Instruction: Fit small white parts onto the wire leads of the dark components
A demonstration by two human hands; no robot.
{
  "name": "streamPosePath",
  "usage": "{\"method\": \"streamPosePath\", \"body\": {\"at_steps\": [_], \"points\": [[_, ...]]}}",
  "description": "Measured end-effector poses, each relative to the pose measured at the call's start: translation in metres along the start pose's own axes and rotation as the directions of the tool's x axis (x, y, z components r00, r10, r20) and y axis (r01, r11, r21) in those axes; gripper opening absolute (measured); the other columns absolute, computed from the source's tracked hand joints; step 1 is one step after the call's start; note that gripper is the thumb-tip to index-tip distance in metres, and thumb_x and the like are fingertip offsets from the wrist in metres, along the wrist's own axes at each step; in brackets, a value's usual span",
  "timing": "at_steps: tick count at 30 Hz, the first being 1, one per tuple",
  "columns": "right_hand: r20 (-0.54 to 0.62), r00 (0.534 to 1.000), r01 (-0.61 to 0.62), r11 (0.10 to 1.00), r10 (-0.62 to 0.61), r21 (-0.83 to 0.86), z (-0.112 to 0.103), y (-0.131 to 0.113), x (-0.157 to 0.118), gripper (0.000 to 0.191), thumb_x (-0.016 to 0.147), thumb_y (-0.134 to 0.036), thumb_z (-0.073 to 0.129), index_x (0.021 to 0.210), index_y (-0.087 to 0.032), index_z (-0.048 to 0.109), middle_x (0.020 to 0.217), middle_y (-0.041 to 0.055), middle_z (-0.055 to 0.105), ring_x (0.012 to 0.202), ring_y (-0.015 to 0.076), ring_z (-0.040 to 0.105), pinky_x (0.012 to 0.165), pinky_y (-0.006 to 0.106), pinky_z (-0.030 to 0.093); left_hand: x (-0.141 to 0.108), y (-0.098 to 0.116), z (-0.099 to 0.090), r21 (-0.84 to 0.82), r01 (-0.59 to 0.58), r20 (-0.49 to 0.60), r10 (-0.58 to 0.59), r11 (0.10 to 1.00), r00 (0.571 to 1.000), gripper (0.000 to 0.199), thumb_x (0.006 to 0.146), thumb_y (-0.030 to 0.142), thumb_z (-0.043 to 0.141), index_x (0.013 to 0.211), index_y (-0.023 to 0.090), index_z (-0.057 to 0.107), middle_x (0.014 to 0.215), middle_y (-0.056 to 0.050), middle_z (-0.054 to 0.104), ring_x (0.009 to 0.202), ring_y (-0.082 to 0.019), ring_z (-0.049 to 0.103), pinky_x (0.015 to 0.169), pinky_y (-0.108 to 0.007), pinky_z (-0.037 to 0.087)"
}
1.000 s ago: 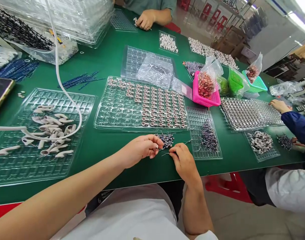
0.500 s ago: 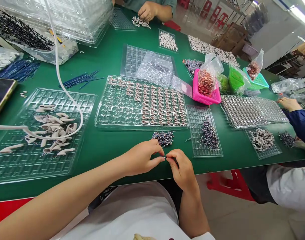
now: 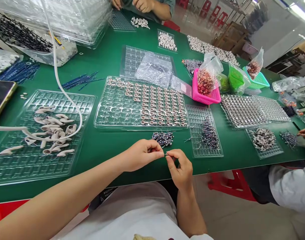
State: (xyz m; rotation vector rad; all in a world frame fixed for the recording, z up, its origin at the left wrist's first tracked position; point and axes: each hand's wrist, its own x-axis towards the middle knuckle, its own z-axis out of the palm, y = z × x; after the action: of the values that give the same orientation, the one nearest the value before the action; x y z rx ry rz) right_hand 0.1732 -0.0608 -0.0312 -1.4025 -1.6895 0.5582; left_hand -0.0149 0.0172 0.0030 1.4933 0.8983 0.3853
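My left hand [image 3: 144,155] is closed in a pinch just above the near side of the green table. Facing it, my right hand [image 3: 180,166] pinches too, its fingertips almost touching the left ones. Between them shows a thin wired part [image 3: 165,154], very small and mostly covered by fingers. Right behind the hands lies a pile of small dark wired parts [image 3: 162,138]. Beyond that pile sits a clear tray [image 3: 117,113], its right side filled with rows of beige pieces. A second tray [image 3: 215,152], to the right, carries more wired parts.
At left, loose beige shells lie on a clear tray [image 3: 7,166], crossed by a white cable [image 3: 58,71]. A phone [image 3: 2,96] is at the left edge. Beyond stand stacked trays [image 3: 67,20] and a pink basket [image 3: 207,96]. Co-workers' hands show at far side [image 3: 143,5] and right.
My hands stay together; a thin length of the part now shows between the fingertips. The right co-worker's hand has left the trays and is lower. The far co-worker's hand has lifted from the white pieces.
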Motion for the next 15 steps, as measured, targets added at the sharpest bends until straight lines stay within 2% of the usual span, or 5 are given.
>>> {"method": "streamPosePath", "body": {"at_steps": [2,5,9,15], "points": [[-0.011,1.0,-0.023,1.0,0.023,0.014,0.0035,0.0003,-0.0003,0.007,0.093,-0.023,0.056,0.097,-0.022,0.062,0.085,0.0029,0.067,0.075,0.0154,0.062,0.065,0.029,0.051,0.0007,-0.0004,0.0001,-0.029,0.02,-0.003,-0.02,0.999,1.0,0.028,0.085,0.041,0.057,0.078,0.016,0.066,0.071,-0.001,0.058,0.068,-0.015,0.051,0.063,-0.027,0.04],[-0.028,0.998,-0.057,0.998,0.058,0.025,0.007,0.001,-0.0005,0.007,0.093,-0.024,0.056,0.092,-0.022,0.062,0.08,0.0011,0.065,0.068,0.0134,0.058,0.062,0.027,0.048,0.0009,-0.002,0.0025,0.03,-0.009,-0.095,0.012,1.0,0.995,0.027,0.086,0.04,0.057,0.078,0.016,0.067,0.071,-0.001,0.057,0.065,-0.014,0.05,0.06,-0.026,0.039],[-0.024,0.989,-0.145,0.988,0.146,0.051,0.0072,0.002,-0.0005,0.012,0.094,-0.027,0.055,0.088,-0.021,0.063,0.077,0.001,0.064,0.064,0.0127,0.056,0.059,0.026,0.046,-0.0002,-0.0034,0.0068,0.21,-0.127,-0.215,0.173,0.969,0.961,0.022,0.087,0.033,0.057,0.077,0.018,0.069,0.067,0.0,0.053,0.062,-0.013,0.049,0.057,-0.024,0.037],[-0.011,0.971,-0.237,0.962,0.241,0.133,0.0056,0.003,-0.0013,0.015,0.094,-0.031,0.056,0.088,-0.021,0.065,0.074,0.0007,0.062,0.063,0.0126,0.055,0.058,0.025,0.046,-0.0021,-0.0055,0.0085,0.409,-0.247,-0.223,0.359,0.878,0.907,0.017,0.089,0.023,0.054,0.079,0.018,0.067,0.068,0.0,0.052,0.063,-0.013,0.049,0.059,-0.024,0.037]]}}
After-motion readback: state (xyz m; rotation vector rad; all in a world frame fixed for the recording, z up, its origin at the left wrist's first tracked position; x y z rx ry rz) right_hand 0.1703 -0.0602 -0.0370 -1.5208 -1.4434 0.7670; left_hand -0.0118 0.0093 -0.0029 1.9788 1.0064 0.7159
